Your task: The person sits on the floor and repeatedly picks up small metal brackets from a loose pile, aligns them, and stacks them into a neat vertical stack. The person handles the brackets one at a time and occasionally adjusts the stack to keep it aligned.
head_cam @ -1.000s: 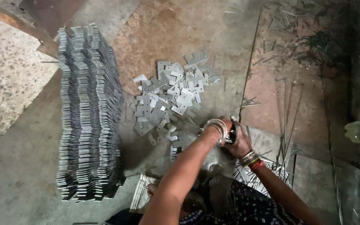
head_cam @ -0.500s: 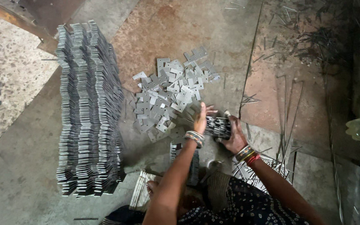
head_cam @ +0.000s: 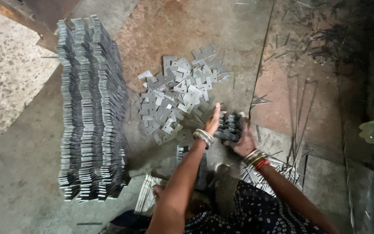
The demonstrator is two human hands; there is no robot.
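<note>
I am holding a small bundle of grey stamped metal plates (head_cam: 229, 128) between both hands, just above the stained concrete floor (head_cam: 182, 26). My right hand (head_cam: 244, 141) is cupping the bundle from below, fingers curled around it; my left hand (head_cam: 214, 120) is pressing flat and open against its side. A loose heap of matching notched plates (head_cam: 176, 93) is lying just beyond, beside a long neat stack of the same plates (head_cam: 89, 108).
</note>
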